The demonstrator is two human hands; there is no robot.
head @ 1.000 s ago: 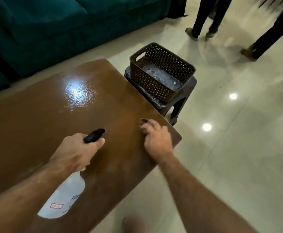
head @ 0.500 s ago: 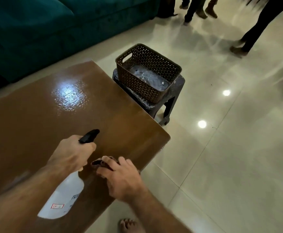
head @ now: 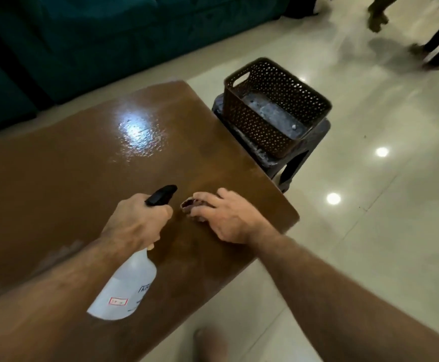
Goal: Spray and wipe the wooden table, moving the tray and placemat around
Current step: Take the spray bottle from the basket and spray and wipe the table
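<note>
Wooden desk (head: 82, 184), glossy brown, filling the left and centre of the frame; wet sheen at upper centre, near corner at right of centre. Green sofa (head: 108, 35) across the upper left, close behind the far edge. Pale tiled floor (head: 369, 231) at right and below, open and wide. Dark stool (head: 299, 155) just beside the desk's right edge, carrying a perforated brown basket (head: 275, 105). Other people's legs at upper right, well apart. Tray and placemat not identifiable in this view.

Left hand (head: 137, 223), centre, fingers curled round the neck of a translucent spray bottle (head: 127, 286) with black nozzle (head: 162, 194) aimed up-frame; bottle body hanging toward the lower left. Right hand (head: 226, 218), just right of the nozzle, fingers spread and fairly straight, pressing a small dark cloth (head: 191, 205) flat on the desk; only a fold visible beyond the fingertips.

Step in hand, judged: wiping the near right part. Best done with flat, even pressure, overlapping strokes, cloth kept wholly under the palm.

Room: free surface up-frame and left; edge and corner close at right, so strokes best ended short of the rim, clear of stool and nozzle.
</note>
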